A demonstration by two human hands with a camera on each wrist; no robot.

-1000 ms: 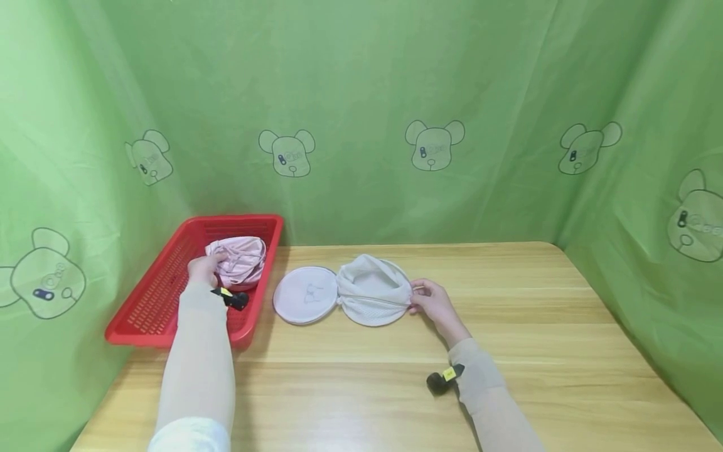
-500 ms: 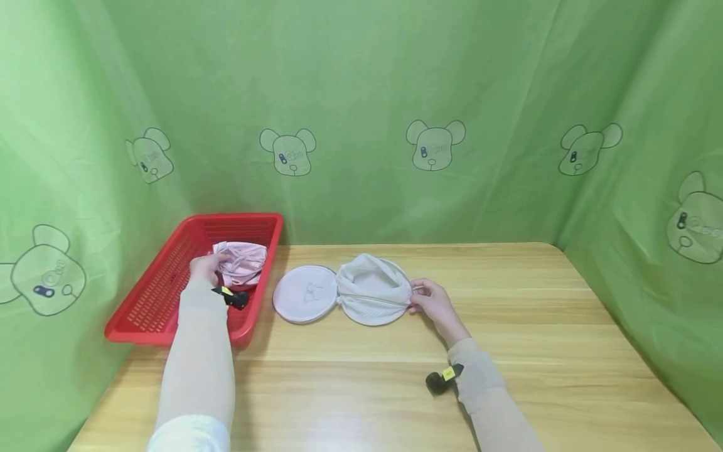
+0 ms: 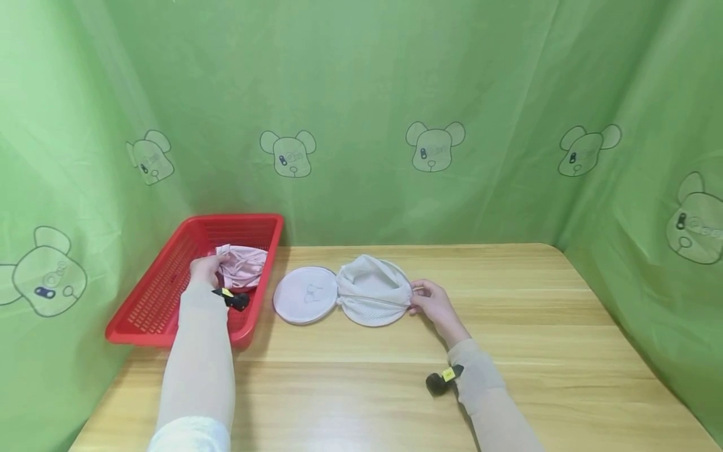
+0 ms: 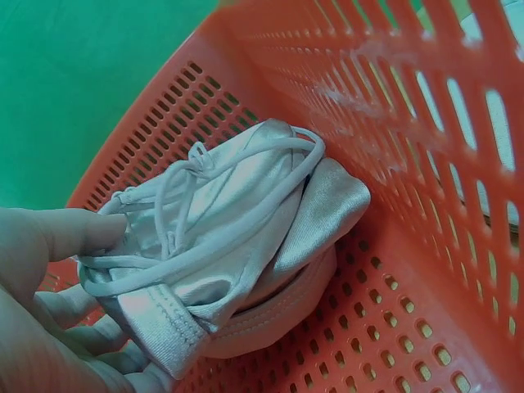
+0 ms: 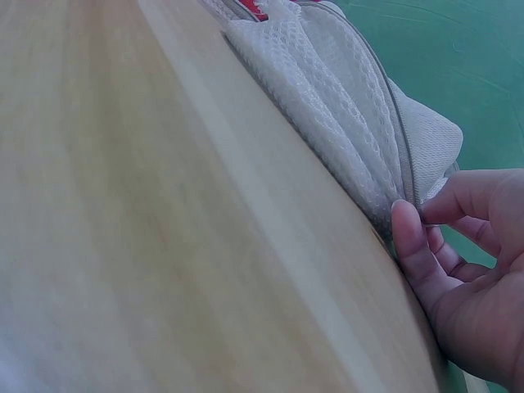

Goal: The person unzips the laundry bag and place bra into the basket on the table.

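A pale pink satin garment with thin straps, which looks like a folded bra (image 3: 244, 267), lies at the right side of the red basket (image 3: 277, 235). My left hand (image 3: 206, 269) grips its left end; in the left wrist view the thumb lies on top and the fingers are underneath the bra (image 4: 229, 205). On the table a white mesh laundry bag (image 3: 373, 307) lies with its zipped mouth gaping, joined to a round lid-like panel (image 3: 305, 295) with a faint drawing. My right hand (image 3: 435, 306) pinches the bag's right edge by the zip, thumb and forefinger together in the right wrist view.
The basket stands at the table's back left, its slotted wall between the bra and the laundry bag. A wooden table (image 3: 361, 389) spreads below both arms. Green curtain (image 3: 361, 81) with bear-head prints hangs behind and at both sides.
The bra's upper edge has dropped and its loose straps have shifted in the left hand, which has barely moved. The right hand and the laundry bag stay in place.
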